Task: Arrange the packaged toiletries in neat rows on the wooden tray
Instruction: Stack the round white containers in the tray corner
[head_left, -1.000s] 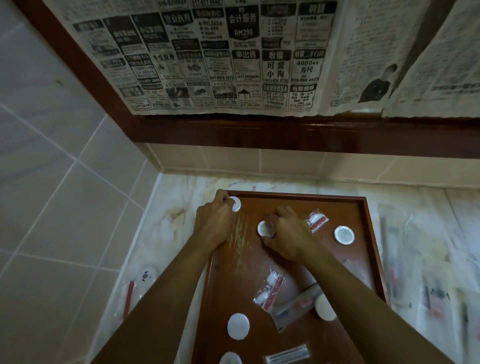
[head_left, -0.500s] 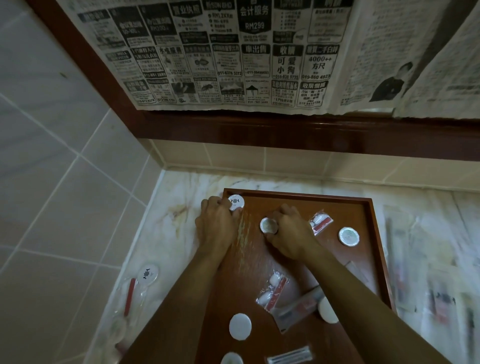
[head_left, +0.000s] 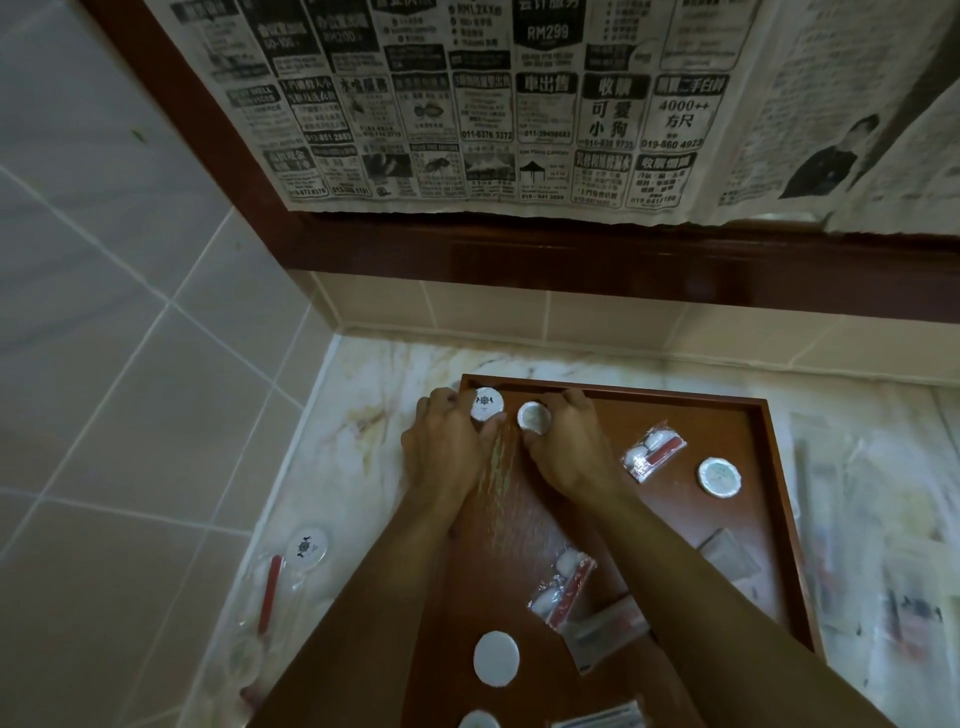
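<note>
A reddish wooden tray (head_left: 769, 447) lies on the marble counter. At its far left corner my left hand (head_left: 441, 447) holds a round white soap with a black logo (head_left: 487, 404). Right beside it my right hand (head_left: 571, 447) grips a second round packaged soap (head_left: 533, 417). The two discs sit side by side along the tray's far edge. Loose on the tray lie another round soap (head_left: 719, 477), two clear cotton-bud packets (head_left: 652, 451) (head_left: 563, 590), a plain white disc (head_left: 496, 658) and a flat sachet (head_left: 608, 636).
Left of the tray on the counter (head_left: 363, 447) lie a logo disc (head_left: 306, 546) and a clear packet with a red stick (head_left: 270, 592). More clear packets (head_left: 883, 545) spread to the tray's right. Tiled walls and a newspaper-covered mirror frame (head_left: 519, 104) close the corner.
My right hand slid its round soap up and left to the tray's far edge, next to the logo soap that my left hand keeps at the corner. The view tilted slightly.
</note>
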